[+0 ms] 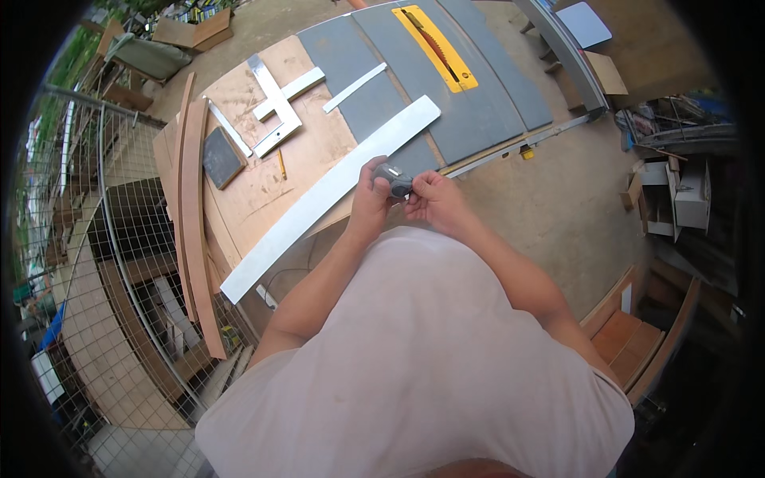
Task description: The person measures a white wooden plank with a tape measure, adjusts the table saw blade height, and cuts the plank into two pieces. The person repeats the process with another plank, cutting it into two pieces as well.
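Note:
My left hand (pixel 369 209) grips a grey tape measure (pixel 390 180) near the front edge of the bench. My right hand (pixel 428 199) is closed at the tape measure's right end, fingertips pinched on it. Just beyond lies a long white strip (pixel 319 211) across plywood (pixel 269 211) and the grey saw table (pixel 470 103). Farther back are a white framing square (pixel 281 115) lying over a short white piece (pixel 307 82), two thin white strips (pixel 355 88) (pixel 228 127), a yellow pencil (pixel 282 164) and a dark rectangular block (pixel 223 159).
The saw table has a yellow blade insert (pixel 418 32) and a metal rail (pixel 502 153). Long timber boards (pixel 191 271) lie at the left beside a wire mesh fence (pixel 119 255). Cabinet panels (pixel 617 346) stand at right, with other clutter (pixel 677 199).

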A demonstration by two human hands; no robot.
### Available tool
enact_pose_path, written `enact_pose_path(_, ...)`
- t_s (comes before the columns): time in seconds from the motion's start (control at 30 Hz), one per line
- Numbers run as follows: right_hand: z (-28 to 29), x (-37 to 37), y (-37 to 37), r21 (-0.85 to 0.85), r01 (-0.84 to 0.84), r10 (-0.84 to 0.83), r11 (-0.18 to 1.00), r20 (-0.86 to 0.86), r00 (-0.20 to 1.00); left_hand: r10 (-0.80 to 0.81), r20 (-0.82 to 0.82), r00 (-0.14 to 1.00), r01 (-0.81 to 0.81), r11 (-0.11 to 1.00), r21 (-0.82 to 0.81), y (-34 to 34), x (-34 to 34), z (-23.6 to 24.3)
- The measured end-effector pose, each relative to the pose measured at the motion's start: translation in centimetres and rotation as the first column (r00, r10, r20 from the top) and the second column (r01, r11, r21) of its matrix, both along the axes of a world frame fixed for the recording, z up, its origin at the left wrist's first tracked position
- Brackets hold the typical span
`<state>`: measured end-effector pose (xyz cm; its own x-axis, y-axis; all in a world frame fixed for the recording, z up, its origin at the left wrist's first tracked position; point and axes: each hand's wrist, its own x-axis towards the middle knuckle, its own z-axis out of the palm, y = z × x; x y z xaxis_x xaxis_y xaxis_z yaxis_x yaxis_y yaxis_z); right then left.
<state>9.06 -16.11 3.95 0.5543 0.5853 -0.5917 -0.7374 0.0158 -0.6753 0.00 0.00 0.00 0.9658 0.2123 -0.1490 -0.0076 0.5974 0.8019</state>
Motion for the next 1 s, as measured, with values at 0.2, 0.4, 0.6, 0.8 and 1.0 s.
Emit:
enact_pose_path(0.2,0.2,-0.7,1.5,0.001,-0.057,0.057,0.998,0.07,0.996,0.083,-0.128,0.988,-0.109,0.972,-0.21,1.4,-0.8,1.8)
enact_pose_path(0.4,1.3,1.0,-1.3,-0.293,-0.215,0.323,0.932,0.394,0.861,0.294,-0.259,0.92,-0.36,0.894,-0.266,5.2,-0.6,2.5)
enact_pose_path(0.6,-2.6,3.4,-0.9,-0.623,-0.109,0.588,0.775,0.646,0.486,0.222,-0.009,0.975,-0.214,0.948,0.236,6.1,2.0,2.7)
enact_pose_path(0.8,-9.0,6.7,1.7,-0.481,0.101,0.463,0.871,0.872,0.16,0.056,-0.006,0.998,-0.037,0.749,0.661,4.7,5.2,4.0)
enact_pose_path(1.0,-11.0,8.4,2.9,-0.522,0.091,0.522,0.848,0.853,0.019,-0.079,0.055,0.995,-0.024,0.35,0.936,3.9,6.6,4.5)
